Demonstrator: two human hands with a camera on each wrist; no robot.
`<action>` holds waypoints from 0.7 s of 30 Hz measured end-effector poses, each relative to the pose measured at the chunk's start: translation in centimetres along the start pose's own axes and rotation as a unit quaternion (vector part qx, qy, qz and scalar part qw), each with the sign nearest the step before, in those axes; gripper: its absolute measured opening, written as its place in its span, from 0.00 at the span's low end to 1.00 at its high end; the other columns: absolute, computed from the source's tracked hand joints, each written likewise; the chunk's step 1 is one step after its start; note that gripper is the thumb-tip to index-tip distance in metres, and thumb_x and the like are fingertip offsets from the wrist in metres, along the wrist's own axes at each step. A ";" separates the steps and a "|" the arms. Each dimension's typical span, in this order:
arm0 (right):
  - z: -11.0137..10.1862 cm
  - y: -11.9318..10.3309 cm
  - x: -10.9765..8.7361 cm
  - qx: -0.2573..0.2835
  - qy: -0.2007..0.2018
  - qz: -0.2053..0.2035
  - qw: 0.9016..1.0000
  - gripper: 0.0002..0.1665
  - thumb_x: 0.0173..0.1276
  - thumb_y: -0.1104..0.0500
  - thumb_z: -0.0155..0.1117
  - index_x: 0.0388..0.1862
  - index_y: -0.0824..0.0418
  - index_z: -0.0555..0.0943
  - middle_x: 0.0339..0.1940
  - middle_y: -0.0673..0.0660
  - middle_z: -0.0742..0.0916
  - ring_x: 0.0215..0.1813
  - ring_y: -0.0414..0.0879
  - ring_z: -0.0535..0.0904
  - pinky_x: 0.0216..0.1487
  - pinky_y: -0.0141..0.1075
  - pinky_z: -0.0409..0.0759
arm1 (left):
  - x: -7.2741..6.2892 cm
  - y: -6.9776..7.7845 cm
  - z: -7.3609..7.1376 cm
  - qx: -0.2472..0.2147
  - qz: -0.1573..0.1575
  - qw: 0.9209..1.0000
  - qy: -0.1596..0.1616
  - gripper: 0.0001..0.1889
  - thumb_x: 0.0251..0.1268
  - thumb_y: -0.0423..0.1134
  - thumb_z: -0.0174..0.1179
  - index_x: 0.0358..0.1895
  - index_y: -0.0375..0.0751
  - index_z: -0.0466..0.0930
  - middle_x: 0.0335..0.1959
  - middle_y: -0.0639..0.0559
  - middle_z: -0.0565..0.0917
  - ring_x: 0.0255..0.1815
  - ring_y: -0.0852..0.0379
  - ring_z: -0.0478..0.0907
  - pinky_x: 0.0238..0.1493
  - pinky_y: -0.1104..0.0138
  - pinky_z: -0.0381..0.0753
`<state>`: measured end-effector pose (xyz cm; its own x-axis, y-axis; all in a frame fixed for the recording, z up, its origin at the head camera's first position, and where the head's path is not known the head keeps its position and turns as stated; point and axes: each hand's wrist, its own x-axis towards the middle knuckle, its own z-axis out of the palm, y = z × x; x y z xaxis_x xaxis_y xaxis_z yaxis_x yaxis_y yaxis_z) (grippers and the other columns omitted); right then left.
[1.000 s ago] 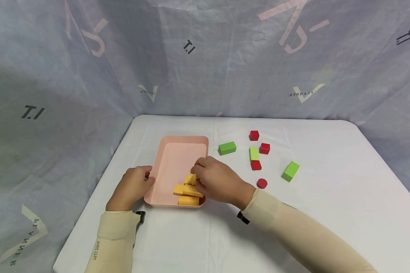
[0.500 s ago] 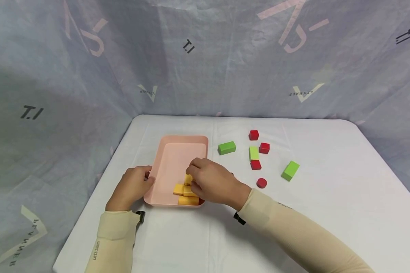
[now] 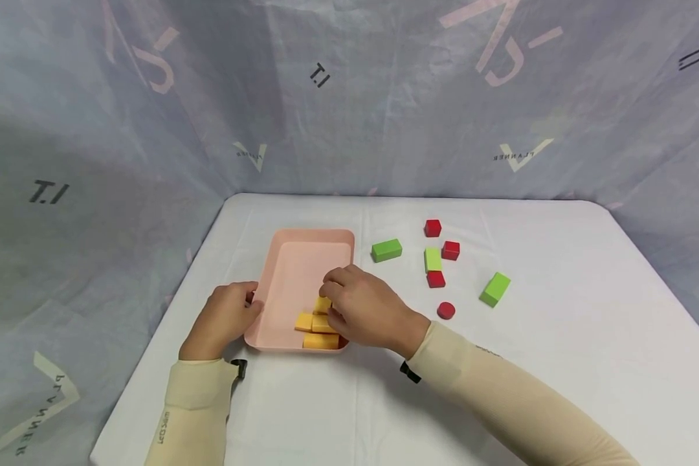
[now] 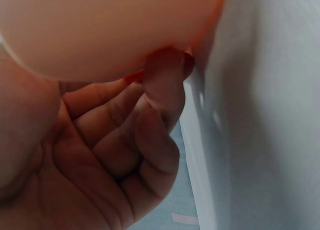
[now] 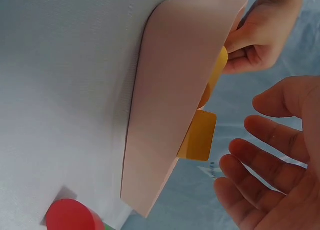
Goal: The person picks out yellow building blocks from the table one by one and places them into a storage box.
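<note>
My left hand (image 3: 221, 318) grips the left wall of a shallow pink tray (image 3: 303, 265), its thumb inside and its fingers behind the rim. In the left wrist view, curled fingertips (image 4: 165, 80) press against the outer wall. Yellow blocks lie in the tray's near right corner, among them a rounded one (image 3: 321, 341) along the front wall and a small flat one (image 3: 304, 321). My right hand (image 3: 373, 307) hovers over these, hiding some. The right wrist view shows its loosely bent fingers holding nothing, apart from a yellow block (image 5: 200, 135) that stands above the rim.
Right of the tray lie a dark green block (image 3: 387, 250), a light green block (image 3: 433, 259), another green block (image 3: 494, 289), several red blocks including a cube (image 3: 433, 228), and a red disc (image 3: 446, 310). A grey printed cloth (image 3: 384, 129) hangs behind the white table (image 3: 559, 323).
My right hand has shifted slightly left over the yellow blocks and now covers more of them. My left hand and the tray have stayed in place.
</note>
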<state>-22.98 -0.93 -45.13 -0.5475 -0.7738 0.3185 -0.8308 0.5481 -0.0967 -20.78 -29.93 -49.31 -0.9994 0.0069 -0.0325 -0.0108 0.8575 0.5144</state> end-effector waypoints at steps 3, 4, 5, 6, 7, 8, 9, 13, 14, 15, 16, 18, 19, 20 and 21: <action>0.1 0.0 -0.1 0.000 0.006 -0.004 1.000 0.12 0.66 0.57 0.65 0.46 0.57 0.87 0.50 0.51 0.86 0.52 0.46 0.80 0.56 0.35 0.81 | -0.1 0.0 -0.1 -0.002 -0.005 1.000 -0.004 0.12 0.71 0.35 0.58 0.53 0.39 0.86 0.40 0.47 0.89 0.32 0.58 0.81 0.35 0.62 0.81; 0.1 0.1 -0.1 0.000 0.006 -0.004 1.000 0.12 0.65 0.57 0.65 0.46 0.57 0.87 0.50 0.51 0.86 0.52 0.46 0.80 0.56 0.35 0.81 | -0.2 -0.1 -0.1 -0.003 -0.005 1.000 -0.005 0.12 0.71 0.35 0.58 0.53 0.39 0.86 0.40 0.47 0.89 0.32 0.58 0.81 0.35 0.62 0.81; 0.2 0.1 -0.2 -0.001 0.007 -0.005 1.000 0.12 0.65 0.58 0.65 0.46 0.57 0.87 0.49 0.51 0.86 0.52 0.46 0.80 0.56 0.35 0.81 | -0.2 -0.1 -0.1 -0.002 -0.006 1.000 -0.005 0.12 0.71 0.34 0.58 0.52 0.39 0.86 0.39 0.47 0.89 0.32 0.57 0.82 0.35 0.62 0.81; 0.2 0.1 -0.2 -0.003 0.008 -0.006 1.000 0.12 0.65 0.58 0.65 0.46 0.58 0.87 0.49 0.51 0.86 0.51 0.46 0.80 0.56 0.35 0.81 | -0.2 -0.1 -0.1 -0.003 -0.006 1.000 -0.006 0.12 0.71 0.34 0.59 0.53 0.39 0.86 0.39 0.47 0.89 0.32 0.57 0.82 0.35 0.62 0.81; 0.2 0.2 -0.3 -0.004 0.008 -0.006 1.000 0.12 0.65 0.58 0.65 0.46 0.57 0.87 0.49 0.51 0.86 0.51 0.46 0.80 0.56 0.36 0.81 | -0.2 -0.1 -0.1 -0.003 -0.005 1.000 -0.007 0.12 0.71 0.34 0.59 0.53 0.39 0.86 0.40 0.47 0.89 0.33 0.57 0.82 0.35 0.62 0.81; 0.2 0.2 -0.3 -0.006 0.009 -0.006 1.000 0.12 0.65 0.58 0.65 0.46 0.57 0.87 0.49 0.51 0.86 0.51 0.46 0.80 0.57 0.36 0.80 | -0.3 -0.1 0.0 -0.002 -0.003 1.000 -0.006 0.12 0.71 0.34 0.59 0.53 0.39 0.86 0.40 0.47 0.89 0.33 0.57 0.82 0.35 0.62 0.81; 0.2 0.2 -0.4 -0.007 0.009 -0.006 1.000 0.12 0.64 0.58 0.65 0.45 0.57 0.87 0.49 0.51 0.86 0.51 0.47 0.80 0.57 0.36 0.80 | -0.3 -0.1 0.0 -0.001 -0.001 1.000 -0.005 0.12 0.71 0.34 0.59 0.52 0.39 0.86 0.39 0.48 0.89 0.33 0.57 0.82 0.35 0.62 0.81; 0.2 0.3 -0.5 -0.009 0.010 -0.004 1.000 0.12 0.65 0.57 0.66 0.46 0.57 0.87 0.49 0.51 0.86 0.52 0.47 0.80 0.58 0.37 0.79 | -0.4 -0.1 0.1 -0.004 0.003 1.000 -0.006 0.13 0.71 0.34 0.59 0.54 0.39 0.86 0.40 0.48 0.89 0.33 0.58 0.82 0.36 0.61 0.81; 0.2 0.3 -0.6 -0.008 0.011 -0.005 1.000 0.12 0.65 0.57 0.65 0.46 0.57 0.87 0.49 0.51 0.86 0.52 0.47 0.80 0.58 0.37 0.80 | -0.4 -0.1 0.1 -0.004 0.003 1.000 -0.007 0.13 0.71 0.34 0.59 0.53 0.39 0.86 0.39 0.48 0.89 0.33 0.58 0.82 0.35 0.62 0.81; 0.2 0.4 -0.6 -0.009 0.011 -0.005 1.000 0.12 0.65 0.57 0.65 0.46 0.57 0.88 0.49 0.51 0.86 0.52 0.47 0.80 0.58 0.38 0.80 | -0.4 -0.1 0.1 -0.005 0.003 1.000 -0.007 0.12 0.71 0.34 0.59 0.53 0.39 0.86 0.39 0.48 0.89 0.33 0.58 0.82 0.35 0.62 0.80; 0.1 0.4 -0.6 -0.009 0.012 -0.005 1.000 0.12 0.65 0.57 0.65 0.46 0.57 0.88 0.49 0.51 0.86 0.52 0.47 0.80 0.57 0.38 0.80 | -0.4 -0.1 0.2 -0.006 0.004 1.000 -0.007 0.12 0.71 0.34 0.59 0.52 0.39 0.86 0.39 0.48 0.89 0.32 0.58 0.81 0.35 0.62 0.80; 0.1 0.4 -0.7 -0.010 0.014 -0.004 1.000 0.13 0.64 0.57 0.66 0.46 0.56 0.88 0.49 0.51 0.86 0.51 0.47 0.80 0.57 0.38 0.80 | -0.3 -0.1 0.2 -0.008 0.007 1.000 -0.006 0.10 0.70 0.34 0.59 0.49 0.40 0.87 0.38 0.48 0.88 0.31 0.57 0.81 0.34 0.62 0.80; 0.0 0.5 -0.8 -0.012 0.014 -0.002 1.000 0.13 0.64 0.56 0.66 0.46 0.56 0.88 0.49 0.51 0.86 0.51 0.47 0.80 0.56 0.39 0.80 | -0.3 -0.2 0.2 -0.009 0.009 1.000 -0.004 0.10 0.70 0.34 0.59 0.48 0.40 0.87 0.37 0.48 0.88 0.31 0.57 0.81 0.34 0.61 0.80; -0.1 0.5 -0.8 -0.012 0.012 0.000 1.000 0.13 0.64 0.56 0.66 0.46 0.56 0.88 0.49 0.51 0.86 0.51 0.47 0.80 0.55 0.39 0.80 | -0.2 -0.3 0.2 -0.009 0.012 1.000 -0.002 0.09 0.70 0.34 0.60 0.48 0.40 0.87 0.38 0.48 0.88 0.32 0.57 0.81 0.34 0.61 0.80; -0.2 0.5 -0.9 -0.012 0.010 0.004 1.000 0.13 0.64 0.56 0.67 0.47 0.55 0.88 0.50 0.51 0.86 0.51 0.46 0.80 0.54 0.39 0.80 | -0.2 -0.3 0.2 -0.007 0.015 1.000 0.000 0.08 0.70 0.35 0.60 0.47 0.40 0.87 0.37 0.48 0.88 0.32 0.57 0.80 0.34 0.62 0.79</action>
<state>-22.91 0.13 -45.32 -0.5517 -0.7631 0.3365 -0.8238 0.5615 -0.0773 -20.54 -30.12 -49.60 -0.9993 0.0328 -0.0171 0.0189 0.8499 0.5266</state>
